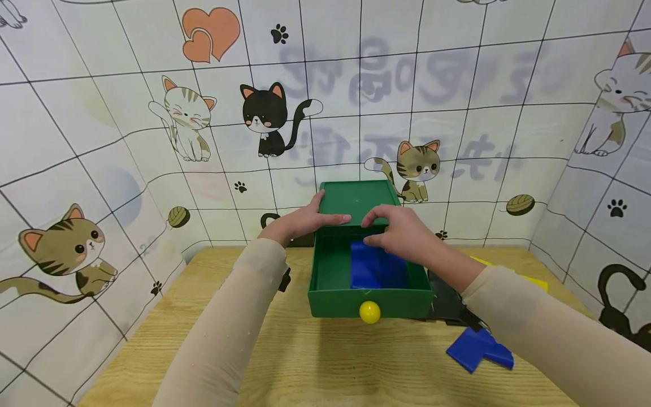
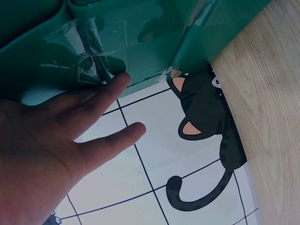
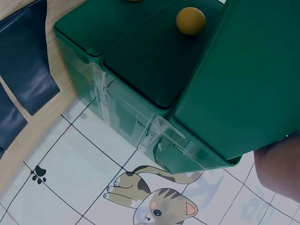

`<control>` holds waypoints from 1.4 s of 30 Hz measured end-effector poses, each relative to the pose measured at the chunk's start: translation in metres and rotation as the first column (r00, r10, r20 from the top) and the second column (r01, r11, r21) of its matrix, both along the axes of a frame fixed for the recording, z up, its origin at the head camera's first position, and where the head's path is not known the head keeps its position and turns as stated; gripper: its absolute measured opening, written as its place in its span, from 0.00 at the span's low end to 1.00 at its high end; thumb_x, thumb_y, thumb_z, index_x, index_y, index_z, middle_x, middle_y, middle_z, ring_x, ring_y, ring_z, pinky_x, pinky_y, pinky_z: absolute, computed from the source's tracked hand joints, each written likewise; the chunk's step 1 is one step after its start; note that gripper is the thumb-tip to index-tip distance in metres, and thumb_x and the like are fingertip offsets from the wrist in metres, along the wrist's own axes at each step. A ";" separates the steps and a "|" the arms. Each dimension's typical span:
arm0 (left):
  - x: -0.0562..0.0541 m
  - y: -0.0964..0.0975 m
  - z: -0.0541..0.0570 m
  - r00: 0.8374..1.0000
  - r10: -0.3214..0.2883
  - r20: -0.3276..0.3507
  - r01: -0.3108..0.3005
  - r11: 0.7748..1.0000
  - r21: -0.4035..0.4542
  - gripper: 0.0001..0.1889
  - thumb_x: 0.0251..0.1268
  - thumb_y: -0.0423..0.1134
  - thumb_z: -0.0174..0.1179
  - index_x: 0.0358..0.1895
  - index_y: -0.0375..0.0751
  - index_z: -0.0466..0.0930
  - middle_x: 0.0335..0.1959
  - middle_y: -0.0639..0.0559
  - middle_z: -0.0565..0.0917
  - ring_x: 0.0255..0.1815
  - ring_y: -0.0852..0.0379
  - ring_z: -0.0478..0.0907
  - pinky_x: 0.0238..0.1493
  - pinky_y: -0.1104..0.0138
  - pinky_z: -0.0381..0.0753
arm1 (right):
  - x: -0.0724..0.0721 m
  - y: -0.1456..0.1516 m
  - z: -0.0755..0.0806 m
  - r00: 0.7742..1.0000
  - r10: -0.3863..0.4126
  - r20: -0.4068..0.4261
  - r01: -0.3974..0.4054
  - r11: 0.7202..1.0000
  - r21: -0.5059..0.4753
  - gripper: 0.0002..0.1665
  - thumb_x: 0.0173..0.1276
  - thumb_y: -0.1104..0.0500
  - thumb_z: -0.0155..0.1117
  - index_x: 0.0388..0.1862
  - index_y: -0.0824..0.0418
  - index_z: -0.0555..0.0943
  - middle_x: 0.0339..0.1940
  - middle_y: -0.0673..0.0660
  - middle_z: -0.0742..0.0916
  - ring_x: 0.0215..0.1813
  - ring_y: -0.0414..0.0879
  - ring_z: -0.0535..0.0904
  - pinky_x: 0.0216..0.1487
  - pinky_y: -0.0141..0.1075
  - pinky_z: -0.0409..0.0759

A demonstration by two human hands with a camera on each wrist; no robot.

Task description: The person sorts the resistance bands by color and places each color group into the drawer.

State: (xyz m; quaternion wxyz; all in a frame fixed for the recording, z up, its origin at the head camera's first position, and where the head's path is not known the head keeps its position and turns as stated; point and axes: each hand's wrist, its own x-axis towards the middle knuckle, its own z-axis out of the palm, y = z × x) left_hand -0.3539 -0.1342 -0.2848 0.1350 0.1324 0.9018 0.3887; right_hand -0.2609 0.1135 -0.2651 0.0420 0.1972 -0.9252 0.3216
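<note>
A green drawer cabinet [image 1: 358, 198] stands against the wall, its top drawer [image 1: 330, 304] pulled out, with a round yellow knob [image 1: 369, 312] on the front. Inside the drawer lies a flat blue piece [image 1: 373, 271]. My left hand [image 1: 305, 220] rests at the cabinet's upper left, thumb over the top; the left wrist view shows its fingers spread beside the taped side. Over the drawer's rear, my right hand [image 1: 404, 234] hovers with loosely bent fingers and nothing seen between them, thumb close over the blue piece. In the right wrist view only part of the right hand [image 3: 280, 164] shows.
Blue flat pieces [image 1: 478, 347] lie on the wooden table [image 1: 285, 362] at right. Dark flat pieces [image 1: 447, 299] are beside the cabinet, and something yellow [image 1: 534, 281] lies behind the right forearm. Cat-print tile sheeting [image 1: 335, 85] covers the walls close behind.
</note>
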 end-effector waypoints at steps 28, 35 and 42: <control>0.002 0.003 0.001 1.000 0.005 0.004 -0.005 1.000 -0.014 0.66 0.60 0.77 0.65 0.87 0.69 0.24 0.92 0.50 0.37 0.91 0.41 0.45 0.85 0.37 0.55 | 0.015 0.161 -0.021 0.964 -0.233 0.125 0.235 0.972 -0.003 0.31 0.79 0.39 0.65 0.67 0.60 0.80 0.52 0.61 0.81 0.24 0.48 0.74 0.26 0.37 0.75; 0.000 0.003 0.001 1.000 -0.005 0.004 0.005 1.000 -0.005 0.66 0.61 0.76 0.65 0.88 0.67 0.24 0.92 0.50 0.37 0.91 0.42 0.44 0.86 0.38 0.54 | 0.026 0.205 -0.080 0.955 -0.239 0.177 0.246 0.969 -0.015 0.34 0.79 0.40 0.65 0.69 0.65 0.77 0.48 0.60 0.82 0.21 0.45 0.72 0.24 0.37 0.73; 0.000 0.001 0.001 1.000 0.001 0.005 -0.001 1.000 -0.010 0.66 0.60 0.77 0.65 0.88 0.67 0.24 0.92 0.51 0.36 0.91 0.42 0.43 0.86 0.37 0.53 | 0.038 0.231 -0.136 0.915 -0.299 0.270 0.301 0.953 0.035 0.41 0.72 0.40 0.74 0.65 0.71 0.73 0.45 0.60 0.81 0.24 0.45 0.73 0.25 0.35 0.73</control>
